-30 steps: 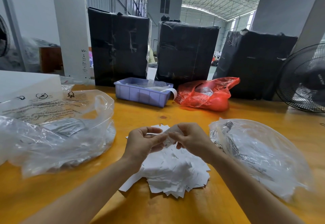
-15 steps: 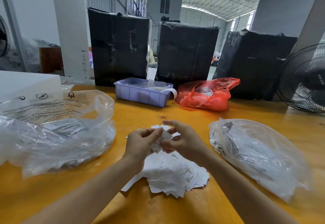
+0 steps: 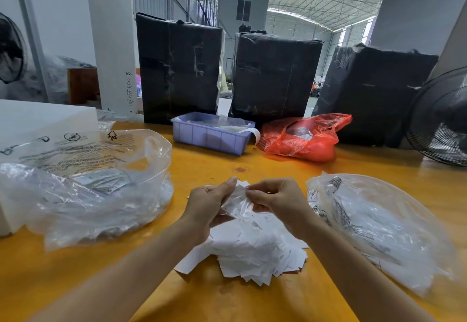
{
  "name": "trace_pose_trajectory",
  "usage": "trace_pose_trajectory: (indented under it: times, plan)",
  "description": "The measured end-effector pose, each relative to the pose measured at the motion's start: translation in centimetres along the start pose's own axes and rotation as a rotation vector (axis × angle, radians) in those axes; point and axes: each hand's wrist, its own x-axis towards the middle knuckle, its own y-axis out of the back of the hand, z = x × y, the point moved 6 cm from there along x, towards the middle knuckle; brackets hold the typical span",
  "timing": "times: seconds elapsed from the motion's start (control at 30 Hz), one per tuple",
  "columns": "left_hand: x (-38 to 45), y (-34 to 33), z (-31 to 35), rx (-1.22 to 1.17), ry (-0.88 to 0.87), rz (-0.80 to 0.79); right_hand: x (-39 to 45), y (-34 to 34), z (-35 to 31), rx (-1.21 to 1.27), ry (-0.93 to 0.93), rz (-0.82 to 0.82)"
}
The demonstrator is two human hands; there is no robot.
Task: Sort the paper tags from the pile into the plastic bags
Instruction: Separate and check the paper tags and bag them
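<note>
Above the pile of tags (image 3: 255, 248), the left hand (image 3: 209, 201) and right hand (image 3: 280, 199) pinch one small clear bag (image 3: 238, 201) together. Larger plastic bags (image 3: 83, 195) flank the pile on the desk (image 3: 227, 296).

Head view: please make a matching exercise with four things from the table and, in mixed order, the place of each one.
Things:
1. paper pile
2. red bag
3. purple tray
4. fan

Places:
A. far right edge of the table
B. under the two hands
C. between the tray and the fan
D. in front of the black parcels, left of the red bag

Pairs: 1-B, 2-C, 3-D, 4-A
</note>
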Motion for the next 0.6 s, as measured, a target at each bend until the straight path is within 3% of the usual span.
trace_pose_trajectory:
  times: [0.2,0.37,0.5,0.6]
  plan:
    - [0.1,0.7,1.1,0.216,0.072,-0.122,-0.1,0.8,0.1,0.111,-0.126,0.018]
    - [0.4,2.2,3.5,0.305,0.052,-0.08,-0.2,2.9,-2.1,0.032,-0.066,0.087]
    - [0.7,6.5,9.4,0.559,-0.202,0.145,-0.7,9.2,-5.4,-0.258,0.065,0.223]
    - [0.1,11.8,13.8,0.847,-0.432,0.415,-0.5,15.0,-4.4,-0.615,-0.081,0.298]
